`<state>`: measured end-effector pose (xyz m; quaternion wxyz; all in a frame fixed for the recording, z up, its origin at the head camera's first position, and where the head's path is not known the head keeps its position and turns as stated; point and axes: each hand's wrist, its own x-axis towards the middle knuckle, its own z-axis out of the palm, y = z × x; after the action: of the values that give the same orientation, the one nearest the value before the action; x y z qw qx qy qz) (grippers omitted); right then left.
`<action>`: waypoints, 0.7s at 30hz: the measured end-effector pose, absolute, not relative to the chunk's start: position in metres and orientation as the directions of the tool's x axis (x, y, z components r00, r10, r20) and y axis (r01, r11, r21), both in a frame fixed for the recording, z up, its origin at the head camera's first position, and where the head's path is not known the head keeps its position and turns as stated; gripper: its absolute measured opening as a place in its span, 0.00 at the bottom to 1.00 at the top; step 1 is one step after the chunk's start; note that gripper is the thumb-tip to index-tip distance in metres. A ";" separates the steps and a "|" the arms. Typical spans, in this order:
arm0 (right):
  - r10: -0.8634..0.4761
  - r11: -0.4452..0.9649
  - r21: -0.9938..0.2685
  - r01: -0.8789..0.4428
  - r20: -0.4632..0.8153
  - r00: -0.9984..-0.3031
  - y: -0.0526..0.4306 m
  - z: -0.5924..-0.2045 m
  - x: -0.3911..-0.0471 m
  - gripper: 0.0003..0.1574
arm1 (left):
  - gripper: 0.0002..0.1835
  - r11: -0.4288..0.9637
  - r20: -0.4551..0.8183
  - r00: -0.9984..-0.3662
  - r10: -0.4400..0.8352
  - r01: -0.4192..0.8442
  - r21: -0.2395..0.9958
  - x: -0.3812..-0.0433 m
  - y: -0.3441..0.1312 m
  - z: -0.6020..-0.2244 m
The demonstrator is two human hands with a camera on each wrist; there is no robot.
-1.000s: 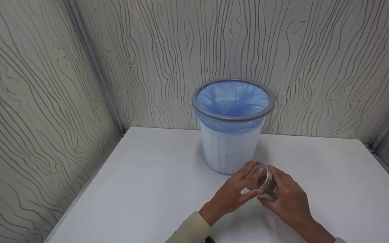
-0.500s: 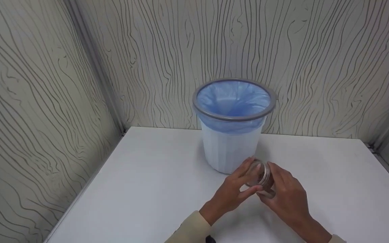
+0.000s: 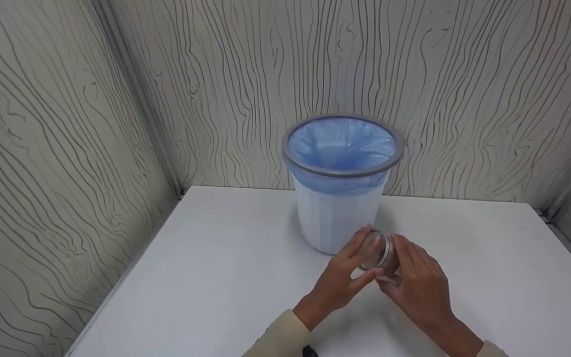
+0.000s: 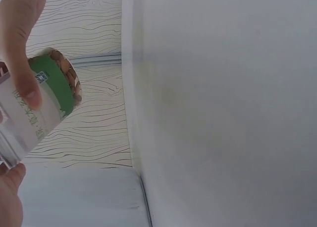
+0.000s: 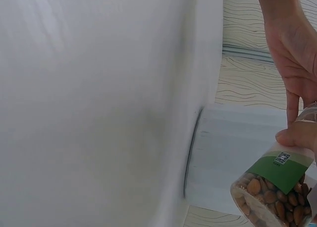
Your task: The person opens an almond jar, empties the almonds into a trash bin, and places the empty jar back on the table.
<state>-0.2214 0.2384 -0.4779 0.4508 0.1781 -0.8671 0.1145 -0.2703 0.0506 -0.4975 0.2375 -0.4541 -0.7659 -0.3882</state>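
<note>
Both hands hold a clear jar of almonds (image 3: pixel 385 254) tilted over, close in front of the bin in the head view. My left hand (image 3: pixel 337 278) has its fingers and thumb around the clear, ridged top end. Around the labelled body, my right hand (image 3: pixel 423 290) grips from the other side. In the left wrist view the jar's green and white label (image 4: pixel 55 88) shows, with the right thumb (image 4: pixel 25 83) lying across it. Almonds (image 5: pixel 280 199) fill the bottom end in the right wrist view.
A white bin (image 3: pixel 335 213) with a blue liner (image 3: pixel 340 186) and grey rim stands toward the back of the white table (image 3: pixel 216 272). Wood-patterned panels (image 3: pixel 226 99) enclose the back and sides.
Both hands have shifted slightly upward in the head view, with the jar between them. The grip looks much the same, and the bin has stayed in place.
</note>
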 end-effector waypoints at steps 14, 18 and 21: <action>-0.249 0.904 -0.007 -0.427 0.804 -0.539 0.242 -0.474 -0.222 0.62 | 0.37 0.275 0.737 -0.450 0.504 0.893 0.357 -0.273 0.048 -0.497; -0.263 0.906 0.015 -0.423 0.804 -0.534 0.243 -0.474 -0.221 0.64 | 0.37 0.296 0.750 -0.419 0.511 0.905 0.304 -0.275 0.046 -0.497; -0.265 0.907 0.027 -0.420 0.811 -0.522 0.242 -0.474 -0.220 0.64 | 0.36 0.290 0.768 -0.381 0.514 0.920 0.263 -0.276 0.045 -0.497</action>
<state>-0.2203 0.2417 -0.4745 0.4475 0.1973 -0.8680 0.0861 -0.2764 0.0447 -0.4966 0.2848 -0.4778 -0.7508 -0.3563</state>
